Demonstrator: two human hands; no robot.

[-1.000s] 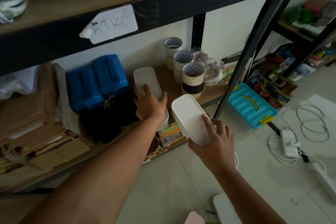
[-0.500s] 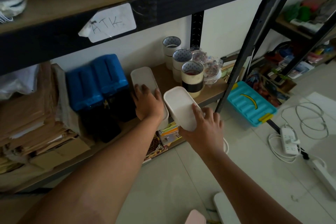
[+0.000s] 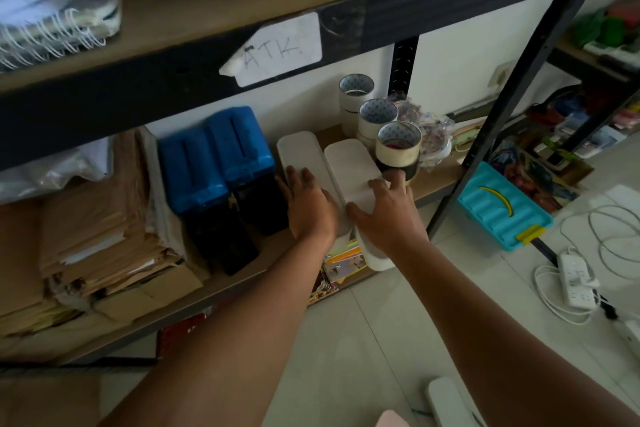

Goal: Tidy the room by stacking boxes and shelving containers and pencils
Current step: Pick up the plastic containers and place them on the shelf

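1. Two white oblong containers stand side by side on the lower shelf (image 3: 440, 180) of a dark metal rack.
2. The left container (image 3: 298, 156) lies with its long axis from the front edge of the shelf toward the back wall, leaning a little to the left at the far end. Its lid faces up.
3. The right container (image 3: 349, 166) has the same direction, parallel to the first and touching it or just beside it; its near end reaches over the front edge of the shelf.
4. The left hand (image 3: 308, 201) rests on the near end of the left container, fingers straight and spread on the lid.
5. The right hand (image 3: 384, 211) holds the near end of the right container: the fingers curve over the lid and its right side, and the thumb lies at the left side.
6. The two hands are close together but do not touch.
7. At the left of the containers stand two blue cases (image 3: 214, 159); at the right stand rolls of tape (image 3: 398, 146) in a row.
8. A white label (image 3: 277, 50) on the beam of the upper shelf has the handwritten letters "ATK".
9. Piles of brown envelopes (image 3: 97, 229) fill the left part of the lower shelf.
10. On the floor at the right lie a turquoise box (image 3: 498, 208) with a yellow latch and a white power strip (image 3: 575, 281).
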